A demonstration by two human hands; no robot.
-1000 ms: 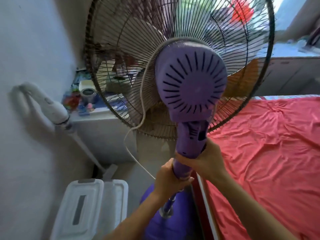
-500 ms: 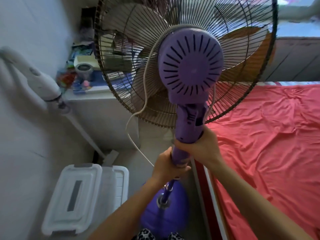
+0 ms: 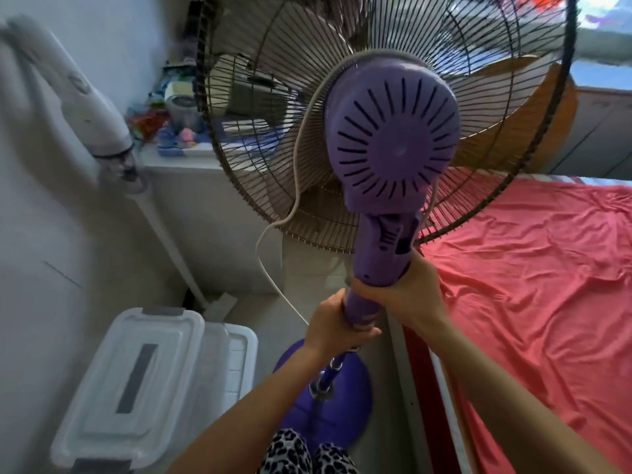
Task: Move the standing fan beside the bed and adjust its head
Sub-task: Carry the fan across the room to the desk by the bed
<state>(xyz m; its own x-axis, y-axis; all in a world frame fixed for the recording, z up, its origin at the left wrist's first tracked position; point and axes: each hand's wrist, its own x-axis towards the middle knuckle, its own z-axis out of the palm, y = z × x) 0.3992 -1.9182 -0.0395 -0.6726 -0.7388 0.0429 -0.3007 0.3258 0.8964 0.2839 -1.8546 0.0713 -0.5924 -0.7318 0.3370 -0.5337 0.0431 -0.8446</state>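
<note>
Fan (image 3: 390, 138) beside the bed (image 3: 533, 285): its base (image 3: 338, 401) lies on the floor just left of the bed frame. Left hand (image 3: 337, 325) grips closed around the neck; right hand (image 3: 408, 294) is clamped just above it, under the motor housing. To finish well, keep the pole vertical, set the base flat, keep the cord (image 3: 273, 268) clear, then tilt the head.
</note>
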